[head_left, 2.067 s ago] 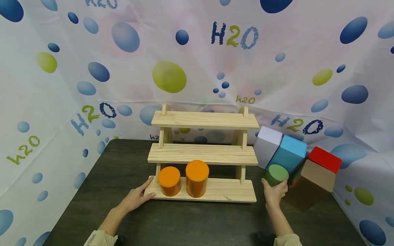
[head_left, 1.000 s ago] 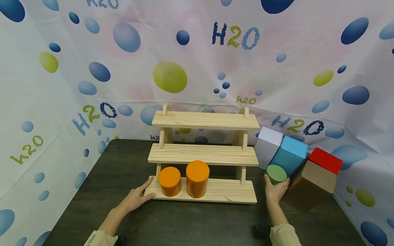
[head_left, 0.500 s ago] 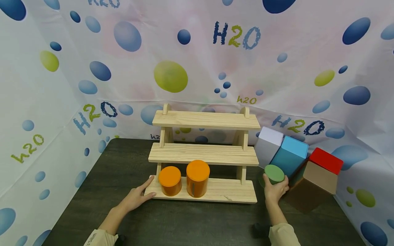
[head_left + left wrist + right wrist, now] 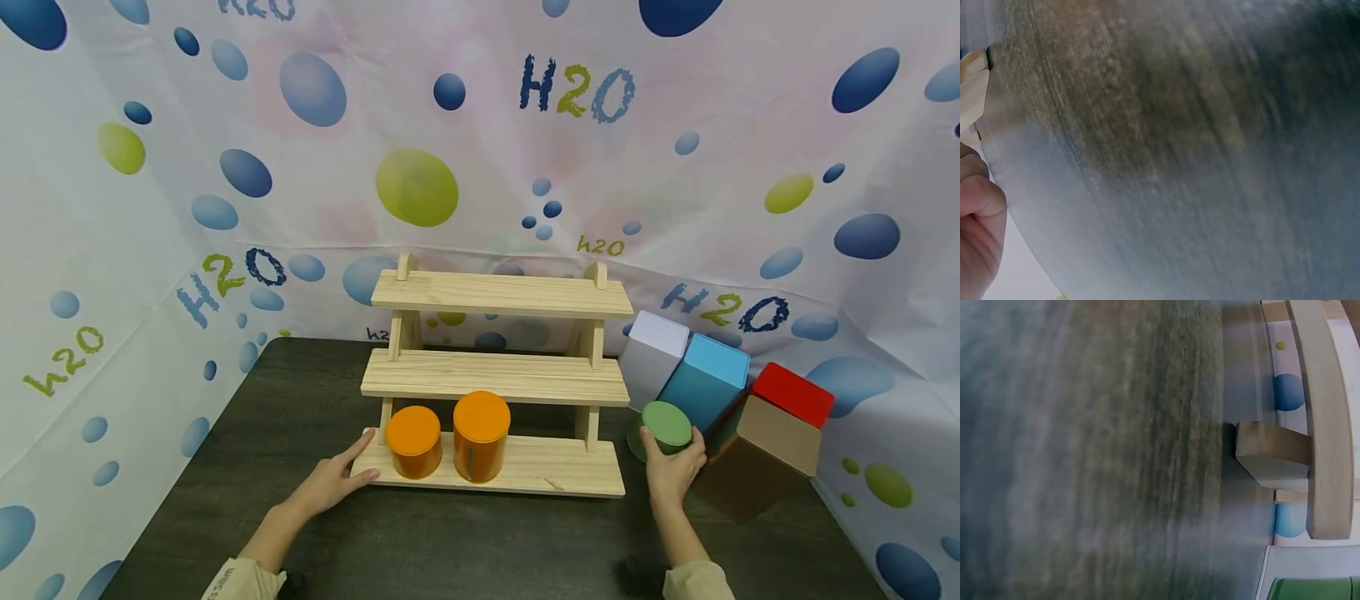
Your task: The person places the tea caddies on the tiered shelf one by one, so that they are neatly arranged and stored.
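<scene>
A three-tier wooden shelf rack (image 4: 498,377) stands mid-table. At the left end of its lowest board, my left hand (image 4: 327,485) holds the edge with thumb and index finger; part of this hand (image 4: 982,206) shows in the left wrist view. On that board stand a short orange tin (image 4: 414,442) and a taller orange tin (image 4: 481,437). Right of the rack, my right hand (image 4: 671,475) grips a green round tin (image 4: 666,423), thumb on its left side. In the right wrist view only the green tin's edge (image 4: 1310,589) shows; the hand is out of frame.
Behind the green tin stand a white box (image 4: 652,354) and a blue box (image 4: 707,377). A red box (image 4: 793,393) and a brown box (image 4: 765,458) stand to its right. Dark tabletop (image 4: 450,542) lies in front; a printed curtain (image 4: 487,167) hangs behind.
The green tin has shifted slightly left, away from the brown box, and my right thumb sits higher on its side. My left hand, the rack and the orange tins have not moved.
</scene>
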Tool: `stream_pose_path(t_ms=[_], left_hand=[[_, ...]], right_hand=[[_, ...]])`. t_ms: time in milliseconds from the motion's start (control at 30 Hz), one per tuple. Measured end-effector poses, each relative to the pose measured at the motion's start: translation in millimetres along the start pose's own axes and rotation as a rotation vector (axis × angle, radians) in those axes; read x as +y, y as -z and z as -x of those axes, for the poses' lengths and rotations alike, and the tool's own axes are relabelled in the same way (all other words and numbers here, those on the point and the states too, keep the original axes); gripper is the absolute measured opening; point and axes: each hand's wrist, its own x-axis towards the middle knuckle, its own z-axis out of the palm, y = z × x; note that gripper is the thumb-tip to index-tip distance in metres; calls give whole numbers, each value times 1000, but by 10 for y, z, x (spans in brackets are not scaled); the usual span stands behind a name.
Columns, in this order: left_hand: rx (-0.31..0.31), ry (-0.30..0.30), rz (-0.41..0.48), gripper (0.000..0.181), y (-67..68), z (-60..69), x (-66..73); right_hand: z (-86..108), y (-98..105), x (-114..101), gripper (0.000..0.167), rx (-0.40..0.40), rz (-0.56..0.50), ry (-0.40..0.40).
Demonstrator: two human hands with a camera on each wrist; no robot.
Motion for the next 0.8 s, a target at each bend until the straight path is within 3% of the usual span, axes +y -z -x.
stream_pose_path(t_ms=[267,600,800], left_hand=[[-6,8,0,74,-2,-7,-7],[-2,2,-9,74,1,0,2],[-3,2,-7,74,11,0,13]], right_hand=[[86,87,-19,79,-43,17,47],[-132,65,518,83,-19,23,127],[-158,145,577,86,-65,0,196]])
